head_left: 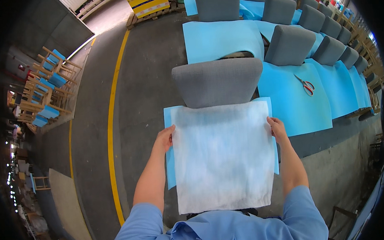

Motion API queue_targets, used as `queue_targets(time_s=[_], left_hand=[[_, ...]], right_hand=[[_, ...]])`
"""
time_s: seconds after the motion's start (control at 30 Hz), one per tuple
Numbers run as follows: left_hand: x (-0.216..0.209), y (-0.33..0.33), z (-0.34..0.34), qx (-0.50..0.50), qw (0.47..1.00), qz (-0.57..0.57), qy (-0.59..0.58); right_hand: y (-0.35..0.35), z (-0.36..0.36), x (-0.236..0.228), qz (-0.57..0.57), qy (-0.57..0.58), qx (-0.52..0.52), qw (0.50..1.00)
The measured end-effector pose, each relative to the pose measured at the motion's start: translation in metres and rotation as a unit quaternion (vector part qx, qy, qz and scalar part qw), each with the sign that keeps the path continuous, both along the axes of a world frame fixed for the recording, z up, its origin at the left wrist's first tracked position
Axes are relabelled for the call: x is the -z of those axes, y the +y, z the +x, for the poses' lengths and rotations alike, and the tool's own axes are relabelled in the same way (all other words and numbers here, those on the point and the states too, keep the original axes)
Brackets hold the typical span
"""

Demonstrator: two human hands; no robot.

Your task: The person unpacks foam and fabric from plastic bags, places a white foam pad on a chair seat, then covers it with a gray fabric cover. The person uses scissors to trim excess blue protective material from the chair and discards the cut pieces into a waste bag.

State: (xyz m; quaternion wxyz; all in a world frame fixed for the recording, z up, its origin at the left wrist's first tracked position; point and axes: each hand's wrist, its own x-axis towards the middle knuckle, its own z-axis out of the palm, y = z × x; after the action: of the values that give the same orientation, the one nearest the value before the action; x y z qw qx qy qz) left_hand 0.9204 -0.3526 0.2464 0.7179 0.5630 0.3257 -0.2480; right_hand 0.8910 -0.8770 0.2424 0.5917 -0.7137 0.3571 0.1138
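A thin white sheet of padding (222,157) lies spread in front of me over a light blue foam sheet (170,164), whose edges show on both sides. My left hand (165,137) pinches the white sheet's left edge near its upper part. On the opposite edge, my right hand (277,128) grips it between thumb and fingers. Just beyond the sheet's far edge stands a grey upholstered chair back (218,82). What lies under the blue foam is hidden.
Rows of grey chair backs (289,45) with blue foam sheets (222,39) fill the right. Red-handled scissors (306,87) lie on one sheet. Stacked wooden chair frames (49,92) stand far left. A yellow line (111,119) runs along the floor; a yellow box (147,4) sits on a pallet.
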Motion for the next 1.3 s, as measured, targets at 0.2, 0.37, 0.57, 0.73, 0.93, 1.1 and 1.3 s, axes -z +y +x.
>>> queue_targets(time_s=[0.2, 0.37, 0.57, 0.73, 0.93, 1.1, 1.3], left_hand=[[0.007, -0.01, 0.065, -0.031, 0.998, 0.04, -0.031], [-0.01, -0.021, 0.06, 0.061, 0.995, 0.025, -0.077], [-0.056, 0.007, -0.012, 0.064, 0.984, 0.084, -0.145], [-0.073, 0.016, 0.035, -0.001, 0.967, 0.032, -0.252], [-0.03, -0.009, 0.083, 0.003, 0.967, 0.111, -0.231], [-0.063, -0.014, 0.064, 0.027, 0.955, 0.121, -0.271], [-0.137, 0.022, -0.018, 0.046, 0.937, 0.003, -0.346]], right_hand=[[0.007, 0.073, 0.012, 0.055, -0.055, 0.043, 0.996], [-0.005, 0.068, 0.008, 0.102, -0.07, 0.014, 0.992], [-0.047, 0.003, -0.031, 0.118, -0.169, -0.028, 0.978], [-0.034, 0.058, -0.067, 0.099, -0.236, -0.04, 0.966], [-0.003, 0.099, -0.02, -0.037, -0.187, -0.007, 0.982], [-0.011, 0.077, -0.054, 0.046, -0.288, -0.004, 0.957], [-0.033, -0.025, -0.139, 0.087, -0.343, -0.022, 0.935]])
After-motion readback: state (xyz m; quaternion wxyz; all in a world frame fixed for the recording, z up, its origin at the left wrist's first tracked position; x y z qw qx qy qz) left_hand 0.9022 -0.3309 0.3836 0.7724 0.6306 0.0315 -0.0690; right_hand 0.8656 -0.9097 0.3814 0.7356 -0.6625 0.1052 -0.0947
